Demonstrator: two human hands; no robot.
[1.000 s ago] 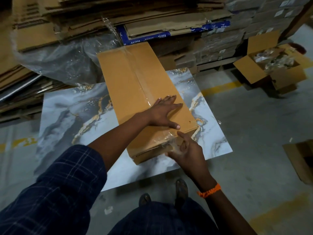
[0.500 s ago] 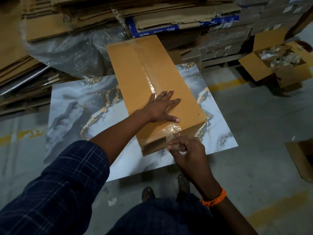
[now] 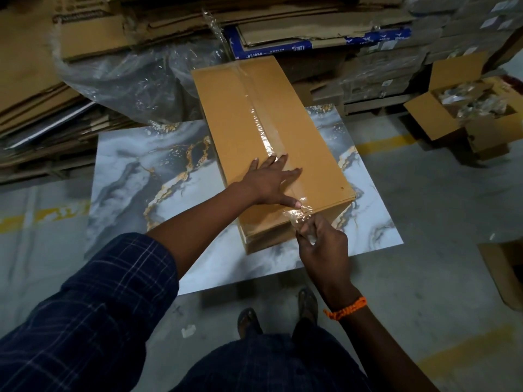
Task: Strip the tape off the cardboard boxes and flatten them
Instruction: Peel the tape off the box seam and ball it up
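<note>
A long brown cardboard box lies on a marbled grey board on the floor. Clear tape runs along the middle of its top and over the near end. My left hand presses flat on the box top near the near end, fingers spread. My right hand pinches the loose, crumpled end of the tape at the box's near edge, where the tape is lifted off the cardboard.
Stacks of flattened cardboard and a clear plastic sheet lie behind the box. An open carton with wrapped items stands at the right. Another box edge shows at the right border. My feet are below the board.
My right hand has pulled the tape end back toward me, lifting it off the near edge. My left hand stays pressed on the box top. The camera has moved closer.
</note>
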